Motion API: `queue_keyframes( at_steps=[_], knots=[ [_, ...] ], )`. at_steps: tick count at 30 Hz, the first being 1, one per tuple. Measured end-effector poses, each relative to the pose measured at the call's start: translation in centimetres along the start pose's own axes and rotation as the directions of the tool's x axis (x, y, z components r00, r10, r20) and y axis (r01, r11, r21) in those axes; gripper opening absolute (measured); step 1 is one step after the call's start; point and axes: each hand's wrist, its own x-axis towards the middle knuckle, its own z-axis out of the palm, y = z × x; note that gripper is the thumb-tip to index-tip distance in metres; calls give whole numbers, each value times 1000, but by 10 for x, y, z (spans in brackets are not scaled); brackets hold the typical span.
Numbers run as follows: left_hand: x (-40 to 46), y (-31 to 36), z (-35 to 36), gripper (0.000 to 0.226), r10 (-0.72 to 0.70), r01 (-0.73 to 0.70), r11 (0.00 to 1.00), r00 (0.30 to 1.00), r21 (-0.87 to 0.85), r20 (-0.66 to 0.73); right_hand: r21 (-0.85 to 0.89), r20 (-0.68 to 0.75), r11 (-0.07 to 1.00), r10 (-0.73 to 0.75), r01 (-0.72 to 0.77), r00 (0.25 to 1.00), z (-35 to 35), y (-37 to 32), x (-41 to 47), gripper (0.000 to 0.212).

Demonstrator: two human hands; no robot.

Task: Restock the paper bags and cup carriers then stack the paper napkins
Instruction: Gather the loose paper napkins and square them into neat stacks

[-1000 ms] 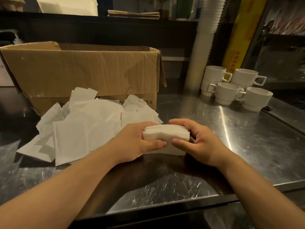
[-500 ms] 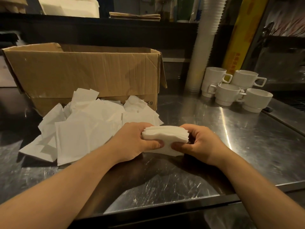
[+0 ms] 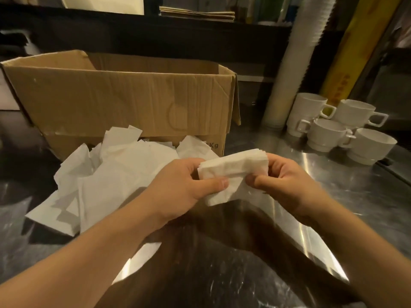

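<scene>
A small stack of white paper napkins (image 3: 231, 167) is held above the steel counter between both hands. My left hand (image 3: 182, 187) grips its left end, thumb on the near face. My right hand (image 3: 287, 181) grips the right end, thumb pressing from the front. The stack bends and its lower napkin hangs loose below. A loose pile of white napkins (image 3: 106, 183) lies on the counter to the left, in front of a cardboard box (image 3: 124, 103).
Several white mugs (image 3: 340, 132) stand at the right rear of the steel counter (image 3: 355, 207). A tall column of stacked white cups (image 3: 291, 63) rises behind them beside a yellow roll (image 3: 360, 47). Flat brown paper items (image 3: 198, 14) lie on the dark back shelf.
Both hands have lifted the napkin stack off the counter and tilted it. The stack now bends, with one napkin drooping from its underside.
</scene>
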Motion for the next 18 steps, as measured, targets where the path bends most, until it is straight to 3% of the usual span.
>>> queue_keyframes(
  at_steps=[4, 7, 11, 14, 18],
  knots=[
    [9, 19, -26, 30, -86, 80, 982, 996, -170, -25, 144, -137, 990, 12, 8, 991, 22, -27, 29, 22],
    [17, 37, -45, 48, -115, 79, 947, 988, -312, -98, 366, -249, 930, 74, 24, 966, 41, -56, 53, 43],
    [32, 70, -74, 54, -116, 21, 885, 977, -464, -176, 575, -228, 818, 175, -13, 958, 62, -105, 81, 48],
    [42, 94, -93, 61, -119, -2, 861, 972, -508, -205, 610, -213, 792, 200, -30, 956, 69, -137, 100, 37],
    [55, 126, -124, 65, -156, 33, 834, 972, -551, -178, 547, -264, 837, 211, -34, 941, 71, -183, 129, 37]
  ],
)
